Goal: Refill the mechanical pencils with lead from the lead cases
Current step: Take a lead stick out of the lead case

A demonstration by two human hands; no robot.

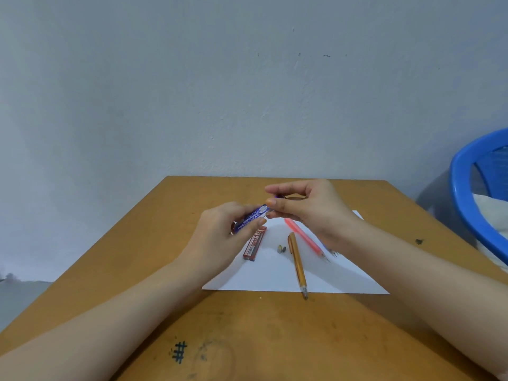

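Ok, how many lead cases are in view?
2: a blue plastic lead case held in the left hand, a red plastic lead case lying on the white paper sheet; the right hand could hide more.

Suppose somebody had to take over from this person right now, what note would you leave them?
Left hand: grips the blue lead case above the table.
Right hand: pinches that case's far end, seemingly opening it.
On the paper: red lead case, orange pencil, pink pencil, two small bits beside the orange pencil.
Done: no refill visible yet.
Left: draw out lead, load the pencils, close up.
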